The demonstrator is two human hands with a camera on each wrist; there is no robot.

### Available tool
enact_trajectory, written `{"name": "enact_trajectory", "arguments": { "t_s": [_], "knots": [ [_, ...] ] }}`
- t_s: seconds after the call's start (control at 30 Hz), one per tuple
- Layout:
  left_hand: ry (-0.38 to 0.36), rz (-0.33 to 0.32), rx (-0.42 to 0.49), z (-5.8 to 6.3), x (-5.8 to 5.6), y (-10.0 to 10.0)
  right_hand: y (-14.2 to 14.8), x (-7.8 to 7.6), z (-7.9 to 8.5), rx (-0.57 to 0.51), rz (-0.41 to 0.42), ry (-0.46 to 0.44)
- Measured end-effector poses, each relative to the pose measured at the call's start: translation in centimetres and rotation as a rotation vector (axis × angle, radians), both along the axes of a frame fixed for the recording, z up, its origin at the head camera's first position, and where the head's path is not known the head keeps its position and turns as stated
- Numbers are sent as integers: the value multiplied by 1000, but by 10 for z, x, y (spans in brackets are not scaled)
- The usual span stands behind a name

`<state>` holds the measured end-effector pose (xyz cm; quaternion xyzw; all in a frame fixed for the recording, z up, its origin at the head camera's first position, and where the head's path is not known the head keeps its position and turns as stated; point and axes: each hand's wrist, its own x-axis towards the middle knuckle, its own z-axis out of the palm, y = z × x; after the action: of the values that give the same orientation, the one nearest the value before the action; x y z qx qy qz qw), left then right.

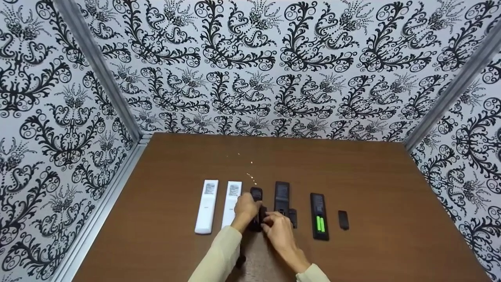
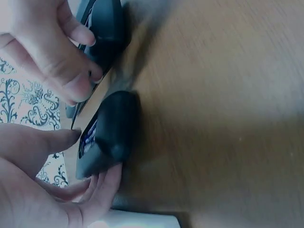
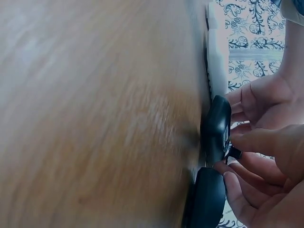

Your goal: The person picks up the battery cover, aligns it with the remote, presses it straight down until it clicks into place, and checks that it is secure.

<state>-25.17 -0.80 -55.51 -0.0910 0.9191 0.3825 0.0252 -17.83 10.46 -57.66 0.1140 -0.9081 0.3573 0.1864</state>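
Black remote control [image 1: 256,192], on the table [image 1: 176,156] between a white remote [image 1: 235,188] and a charcoal remote [image 1: 282,192], is judged light, rigid, smooth, best held by its long sides; left hand [image 1: 245,205] grips it, right hand [image 1: 279,230] pinches a thin cover [image 3: 235,152].

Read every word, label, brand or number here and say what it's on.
No text is readable.
Left white remote: label and mark too small.
Right white remote: label and mark too small.
Held black remote: too blurred.
Middle black remote: faint label, too small.
Black remote with green batteries: faint label, too small.
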Motion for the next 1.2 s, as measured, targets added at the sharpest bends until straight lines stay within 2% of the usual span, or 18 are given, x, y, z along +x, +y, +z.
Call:
{"name": "enact_trajectory", "arguments": {
  "t_s": [0.17, 0.43, 0.73, 1.0, 1.2],
  "knots": [
    [-18, -11, 84, -1, -4, -11, -1, 2, -2, 4, 14, -20],
    [-68, -24, 395, -14, -11, -28, -2, 2, -6, -73, 5, 54],
    [-73, -86, 564, -19, -10, -39, -4, -1, -8, -133, 5, 114],
    [-43, -114, 555, -22, -7, -43, -6, -4, -11, -179, 7, 235],
    [3, -131, 493, -23, -6, -42, -4, -8, -8, -212, 42, 177]
  ]
}}
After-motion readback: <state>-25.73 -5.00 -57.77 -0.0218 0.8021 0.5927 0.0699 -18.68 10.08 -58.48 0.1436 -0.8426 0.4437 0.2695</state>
